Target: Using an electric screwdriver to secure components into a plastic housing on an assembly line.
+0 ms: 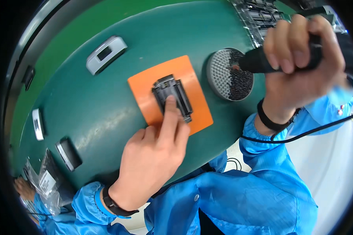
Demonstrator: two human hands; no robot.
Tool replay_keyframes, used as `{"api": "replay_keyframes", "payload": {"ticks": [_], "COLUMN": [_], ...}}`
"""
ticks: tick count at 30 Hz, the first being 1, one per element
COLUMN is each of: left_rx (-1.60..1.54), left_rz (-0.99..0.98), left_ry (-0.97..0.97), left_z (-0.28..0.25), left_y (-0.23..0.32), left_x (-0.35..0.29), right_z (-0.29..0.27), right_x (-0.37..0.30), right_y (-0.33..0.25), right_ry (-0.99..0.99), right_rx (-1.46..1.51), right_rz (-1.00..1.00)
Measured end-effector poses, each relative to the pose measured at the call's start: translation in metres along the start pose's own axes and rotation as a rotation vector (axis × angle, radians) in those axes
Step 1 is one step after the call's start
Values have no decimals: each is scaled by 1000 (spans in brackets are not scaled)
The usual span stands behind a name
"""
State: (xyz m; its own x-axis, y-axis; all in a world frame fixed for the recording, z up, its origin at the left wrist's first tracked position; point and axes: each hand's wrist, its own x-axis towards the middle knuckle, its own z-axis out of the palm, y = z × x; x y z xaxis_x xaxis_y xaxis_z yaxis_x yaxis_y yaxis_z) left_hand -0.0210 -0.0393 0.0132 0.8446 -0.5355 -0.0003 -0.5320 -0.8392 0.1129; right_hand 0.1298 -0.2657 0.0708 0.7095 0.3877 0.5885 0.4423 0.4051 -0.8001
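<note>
On an orange mat lies a black plastic housing, with a recess and metal contacts at its far end. My left hand steadies it, index finger pressing on its top and the other fingers curled at its near end. My right hand grips a black electric screwdriver, tilted toward the left. The screwdriver's tip is over a round grey dish with a studded surface. Small dark screws cover the dish's right half. Whether a screw sits on the tip, I cannot tell.
A silver-grey device lies at the far left of the green table. Two smaller devices and a plastic bag are nearer left. A clear tray of parts stands far right. Another person's hand shows lower left.
</note>
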Motion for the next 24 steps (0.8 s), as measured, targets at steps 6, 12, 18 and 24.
{"api": "replay_keyframes", "payload": {"ticks": [6, 12, 18, 24], "left_rx": [-58, -12, -4, -4], "left_rz": [-7, 40, 32, 22], "left_ry": [-7, 54, 80, 91], "left_z": [1, -3, 0, 1], "left_y": [-1, -3, -4, -3], "left_x": [4, 10, 7, 6], "right_z": [37, 25, 30, 31], "right_x": [-7, -3, -8, -10], "right_y": [29, 30, 41, 43], "right_ry": [377, 227, 301, 294], "right_rx": [-155, -188, -126, -128], "right_rz": [-90, -137, -120, -87]}}
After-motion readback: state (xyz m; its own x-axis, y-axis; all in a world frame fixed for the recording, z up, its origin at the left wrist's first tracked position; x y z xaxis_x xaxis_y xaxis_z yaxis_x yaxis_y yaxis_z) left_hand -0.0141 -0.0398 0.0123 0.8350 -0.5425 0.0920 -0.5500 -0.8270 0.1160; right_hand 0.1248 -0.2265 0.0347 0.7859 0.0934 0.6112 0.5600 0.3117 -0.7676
